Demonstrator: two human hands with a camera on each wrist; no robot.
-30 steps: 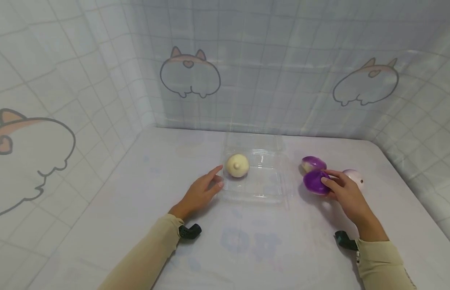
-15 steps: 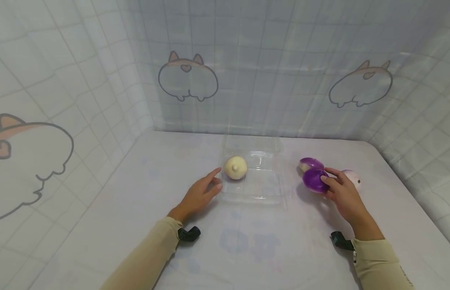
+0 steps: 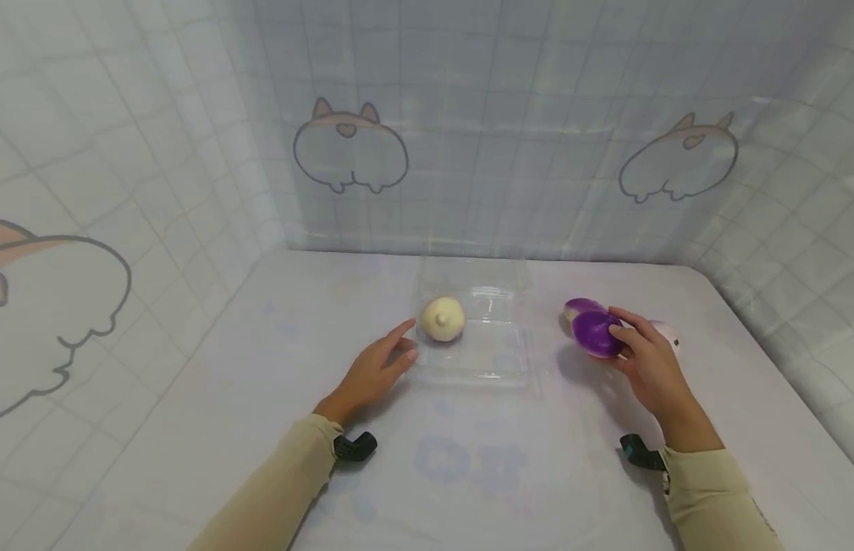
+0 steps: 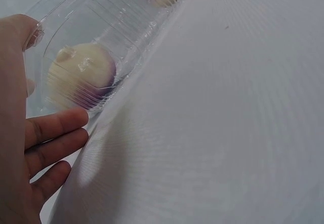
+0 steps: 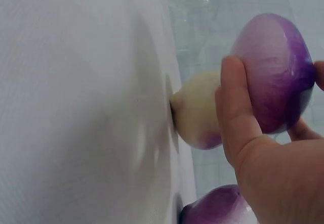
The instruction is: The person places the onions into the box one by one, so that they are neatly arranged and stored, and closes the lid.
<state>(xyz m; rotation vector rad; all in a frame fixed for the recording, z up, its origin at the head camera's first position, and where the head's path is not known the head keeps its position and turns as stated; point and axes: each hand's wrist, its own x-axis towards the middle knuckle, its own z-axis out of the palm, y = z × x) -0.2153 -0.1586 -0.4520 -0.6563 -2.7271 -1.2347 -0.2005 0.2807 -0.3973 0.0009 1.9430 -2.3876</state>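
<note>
A person's right hand [image 3: 646,363] grips a purple onion [image 3: 596,334] just right of a clear plastic container [image 3: 499,348] on a white-covered table [image 3: 468,467], fingers [image 5: 238,118] and thumb curled round the bulb, which from the right wrist view looks lifted clear of the cloth. Two more onions lie close behind it: a second purple one [image 3: 580,309] touching or nearly touching it, and a pale one [image 3: 668,334] mostly hidden by the hand. The left hand [image 3: 373,369] rests against the container's left edge, fingers [image 4: 53,128] straight and relaxed, holding nothing. A cream-coloured onion [image 3: 442,318] already sits in the container's left rear corner.

Done well, the step probably calls for a firm, even hold on the smooth, round bulb, a lift high enough to clear the thin rim, and a gentle set-down in the free space right of the cream onion. The light container could slide, so the left hand's bracing matters.
</note>
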